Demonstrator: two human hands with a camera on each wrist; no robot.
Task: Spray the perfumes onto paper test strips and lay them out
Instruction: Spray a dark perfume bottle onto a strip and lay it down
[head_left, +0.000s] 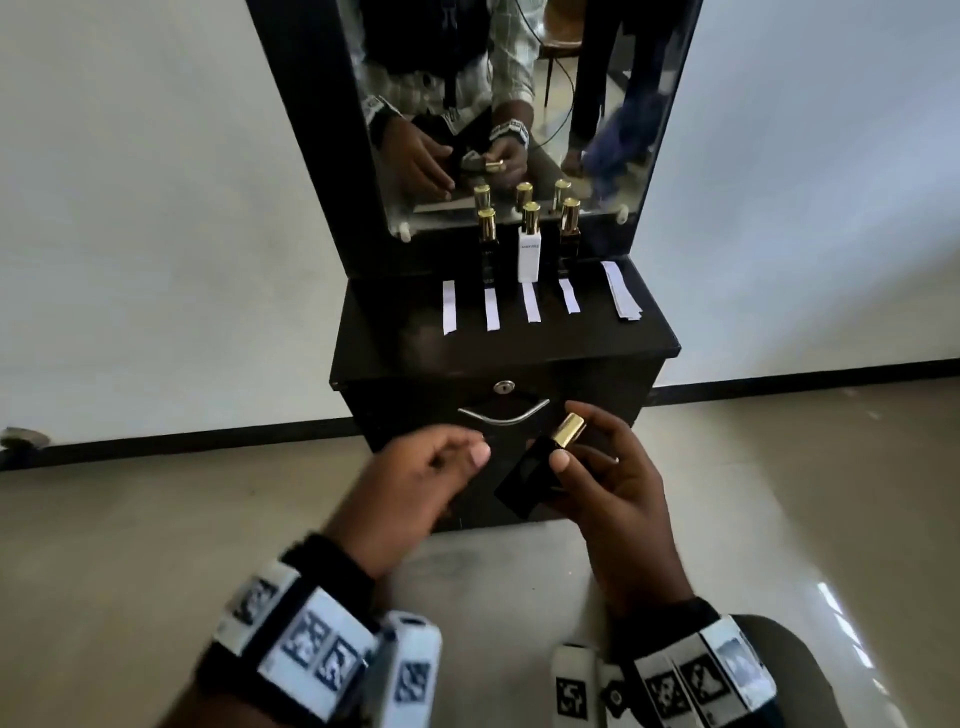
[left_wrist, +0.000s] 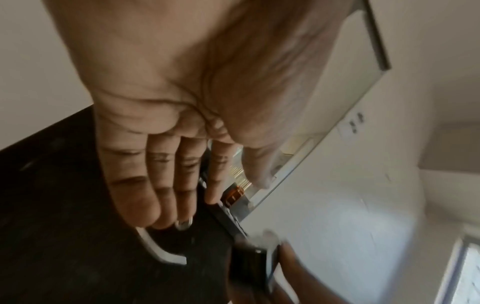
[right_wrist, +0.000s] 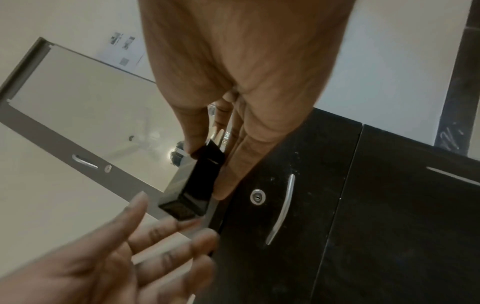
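Note:
My right hand (head_left: 569, 441) grips a black perfume bottle (head_left: 530, 475) with a gold cap, tilted, in front of the cabinet drawer. In the right wrist view the thumb and fingers pinch the bottle (right_wrist: 197, 181) by its sides. My left hand (head_left: 465, 449) hovers just left of it, fingers loosely bent and empty; its fingers (right_wrist: 161, 236) reach towards the bottle's base. Several white test strips (head_left: 491, 309) lie in a row on the cabinet top. A stack of spare strips (head_left: 621, 291) lies at the right.
Three gold-capped bottles stand at the back of the black cabinet top (head_left: 395, 343): a black bottle (head_left: 487, 249), a white bottle (head_left: 530, 252) and a dark bottle (head_left: 569, 234). A mirror (head_left: 519, 104) rises behind them. The drawer handle (head_left: 503, 413) is just beyond my hands.

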